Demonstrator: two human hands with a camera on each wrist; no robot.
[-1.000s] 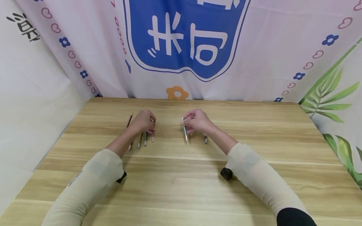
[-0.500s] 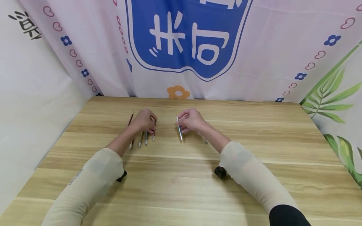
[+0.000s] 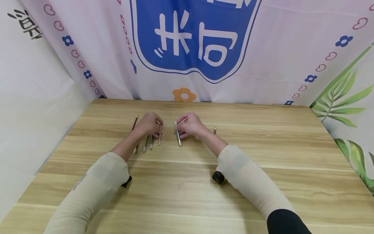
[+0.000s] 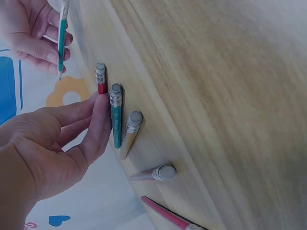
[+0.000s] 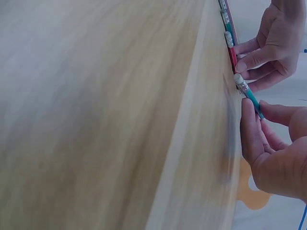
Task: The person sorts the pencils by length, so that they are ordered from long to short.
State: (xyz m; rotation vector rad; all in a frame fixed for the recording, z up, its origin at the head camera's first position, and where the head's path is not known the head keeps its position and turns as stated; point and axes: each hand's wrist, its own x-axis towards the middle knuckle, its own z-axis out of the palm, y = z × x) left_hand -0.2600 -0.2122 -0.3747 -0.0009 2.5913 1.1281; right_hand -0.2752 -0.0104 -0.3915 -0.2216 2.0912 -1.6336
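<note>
My left hand [image 3: 151, 124] pinches a red pencil [image 4: 101, 87] between thumb and fingers, at the right end of a row of pencils on the table. Beside it lie a green pencil [image 4: 116, 115] and a yellow pencil [image 4: 131, 130], eraser ends toward me. With thumb and fingertips my right hand [image 3: 190, 124] holds a teal pencil [image 5: 251, 99] just above the table, a short gap right of the red one. Its eraser end points toward me and its sharpened tip away. The left hand and wrist hide parts of the row in the head view.
A dark red pencil [image 3: 134, 123] lies at the left of the row, partly under the left wrist. Another pencil [image 3: 215, 130] shows behind my right forearm. The wooden table [image 3: 181, 188] ends at a printed cloth [image 3: 163, 84] at the back.
My right hand has moved left with the teal pencil, closer to the left hand. The pencil behind the right forearm now shows its tip. The left hand has stayed nearly still on the red pencil.
</note>
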